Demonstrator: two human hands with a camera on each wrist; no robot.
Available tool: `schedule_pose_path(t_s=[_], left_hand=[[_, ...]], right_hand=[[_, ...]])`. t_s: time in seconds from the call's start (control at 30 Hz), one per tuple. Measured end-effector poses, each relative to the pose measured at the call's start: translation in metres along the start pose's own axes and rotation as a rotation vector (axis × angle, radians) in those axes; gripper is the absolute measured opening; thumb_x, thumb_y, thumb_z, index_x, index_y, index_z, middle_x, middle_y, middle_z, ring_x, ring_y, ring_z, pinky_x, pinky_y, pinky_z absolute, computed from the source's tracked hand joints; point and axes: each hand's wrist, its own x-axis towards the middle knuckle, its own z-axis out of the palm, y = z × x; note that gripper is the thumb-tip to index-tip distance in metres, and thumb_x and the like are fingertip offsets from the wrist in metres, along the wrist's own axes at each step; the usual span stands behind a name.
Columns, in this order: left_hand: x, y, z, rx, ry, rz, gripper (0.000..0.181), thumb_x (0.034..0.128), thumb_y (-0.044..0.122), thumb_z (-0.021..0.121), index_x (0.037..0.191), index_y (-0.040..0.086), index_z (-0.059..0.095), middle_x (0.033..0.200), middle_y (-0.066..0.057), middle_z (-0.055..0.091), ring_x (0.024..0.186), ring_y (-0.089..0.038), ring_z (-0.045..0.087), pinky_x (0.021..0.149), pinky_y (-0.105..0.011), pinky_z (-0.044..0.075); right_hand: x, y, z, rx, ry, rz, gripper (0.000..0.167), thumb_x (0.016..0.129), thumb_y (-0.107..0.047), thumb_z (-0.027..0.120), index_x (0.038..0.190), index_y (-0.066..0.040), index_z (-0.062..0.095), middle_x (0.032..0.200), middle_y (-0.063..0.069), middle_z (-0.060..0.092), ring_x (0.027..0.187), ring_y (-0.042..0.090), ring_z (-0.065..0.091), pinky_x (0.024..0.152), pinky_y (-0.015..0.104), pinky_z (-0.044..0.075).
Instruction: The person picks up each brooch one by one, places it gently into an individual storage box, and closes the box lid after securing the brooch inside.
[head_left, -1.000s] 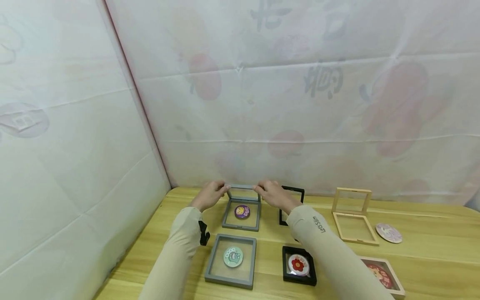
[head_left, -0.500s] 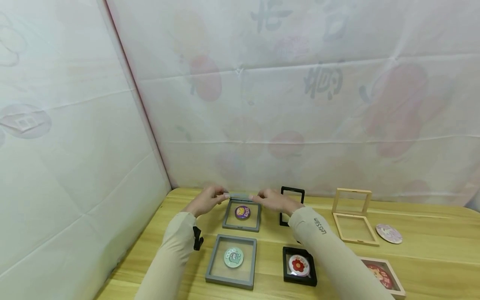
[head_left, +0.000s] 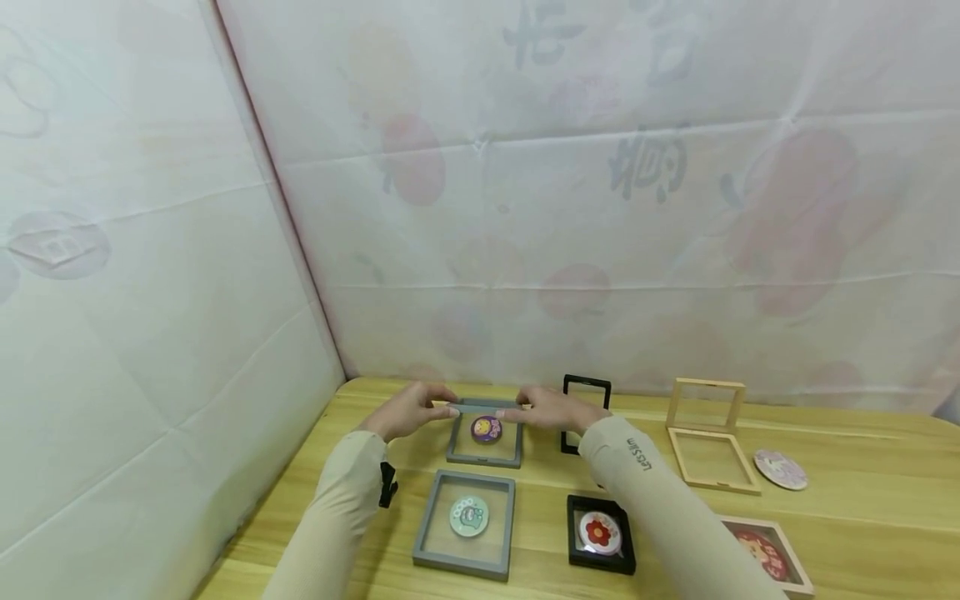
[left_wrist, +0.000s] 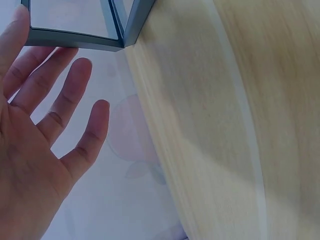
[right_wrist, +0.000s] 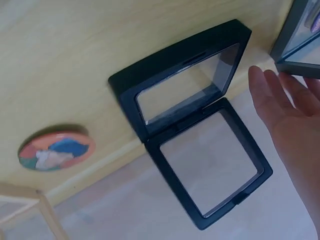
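At the back of the table lies a grey hinged display frame [head_left: 483,461], its clear-windowed lid [left_wrist: 75,40] partly lowered. A purple badge with a yellow figure [head_left: 486,429] lies in the frame's window. My left hand [head_left: 408,410] pinches the lid's left corner, thumb on the near side and fingers behind, as the left wrist view shows. My right hand [head_left: 555,408] holds the lid's right corner likewise; its thumb is out of sight in the right wrist view, where its fingers touch the lid's edge.
Nearer stands a grey frame [head_left: 425,533] with a green badge [head_left: 469,517]. Right of it are a black frame [head_left: 600,564] with a flower badge, an open black frame [right_wrist: 180,65], an open wooden frame [head_left: 720,485], a lilac badge [head_left: 780,469] and an oval coloured badge [right_wrist: 57,150]. Cloth walls [head_left: 450,250] rise behind.
The grey frame's lid has swung down toward the viewer from nearly upright. Both hands have come lower and nearer with it. The other frames stay where they were.
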Motion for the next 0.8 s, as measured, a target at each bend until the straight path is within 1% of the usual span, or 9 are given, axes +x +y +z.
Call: schedule_pose_path(t_s=[0.07,0.23,0.33,0.47,0.53,0.6,0.7,0.8], left_hand=[[-0.0005,-0.0003,0.0001,0.001,-0.010,0.000,0.034,0.1012,0.020,0.065,0.126,-0.003,0.066,0.131,-0.019,0.063,0.112,-0.033,0.062,0.095,-0.048,0.052],[-0.0028,0.0000,0.0012,-0.002,-0.013,0.000,0.036,0.1005,0.019,0.066,0.127,-0.005,0.065,0.131,-0.020,0.063,0.104,-0.029,0.064,0.090,-0.045,0.054],[-0.0042,-0.0002,0.0024,0.016,-0.018,0.010,0.037,0.0999,0.019,0.067,0.128,-0.005,0.065,0.131,-0.019,0.064,0.105,-0.028,0.065,0.089,-0.044,0.054],[-0.0052,0.0009,0.0029,0.044,-0.024,0.023,0.039,0.0998,0.020,0.067,0.130,-0.004,0.064,0.127,-0.018,0.066,0.097,-0.031,0.065,0.079,-0.038,0.055],[-0.0053,0.0016,0.0030,0.047,-0.026,0.027,0.039,0.1000,0.020,0.066,0.130,-0.005,0.064,0.125,-0.017,0.066,0.090,-0.032,0.063,0.073,-0.035,0.052],[-0.0053,0.0015,0.0030,0.057,-0.027,0.039,0.039,0.0996,0.020,0.067,0.130,-0.005,0.064,0.124,-0.017,0.067,0.088,-0.032,0.063,0.070,-0.032,0.051],[-0.0052,0.0007,0.0031,0.062,-0.037,0.053,0.040,0.0989,0.021,0.068,0.129,-0.005,0.065,0.125,-0.018,0.067,0.086,-0.029,0.064,0.070,-0.031,0.051],[-0.0051,0.0006,0.0026,0.078,-0.044,0.063,0.039,0.0984,0.021,0.069,0.128,-0.005,0.065,0.126,-0.018,0.067,0.089,-0.027,0.066,0.075,-0.034,0.054]], right_hand=[[-0.0001,0.0009,0.0007,-0.019,0.001,-0.009,0.078,0.099,-0.058,0.054,0.140,0.008,0.051,0.140,0.025,0.054,0.129,0.040,0.052,0.106,0.055,0.042],[-0.0011,0.0047,0.0029,-0.046,0.002,-0.022,0.082,0.097,-0.061,0.054,0.143,0.007,0.050,0.143,0.024,0.053,0.132,0.040,0.050,0.107,0.055,0.041],[-0.0009,0.0068,0.0043,-0.053,-0.003,-0.031,0.081,0.096,-0.060,0.057,0.142,0.006,0.050,0.142,0.023,0.053,0.130,0.039,0.051,0.106,0.055,0.042],[-0.0010,0.0080,0.0040,-0.066,-0.007,-0.036,0.078,0.096,-0.057,0.059,0.142,0.006,0.049,0.141,0.023,0.053,0.128,0.039,0.052,0.104,0.056,0.043],[-0.0014,0.0081,0.0034,-0.067,-0.008,-0.039,0.078,0.096,-0.056,0.059,0.142,0.006,0.049,0.141,0.023,0.053,0.129,0.039,0.051,0.104,0.056,0.043],[-0.0015,0.0083,0.0032,-0.056,-0.010,-0.039,0.079,0.096,-0.055,0.060,0.142,0.008,0.048,0.141,0.024,0.052,0.128,0.040,0.052,0.104,0.056,0.043],[-0.0013,0.0085,0.0039,-0.035,-0.018,-0.032,0.081,0.095,-0.057,0.061,0.142,0.008,0.048,0.140,0.024,0.053,0.126,0.038,0.053,0.103,0.055,0.045],[-0.0011,0.0083,0.0042,-0.031,-0.019,-0.028,0.081,0.094,-0.058,0.062,0.141,0.007,0.049,0.139,0.022,0.054,0.125,0.037,0.054,0.102,0.054,0.045]])
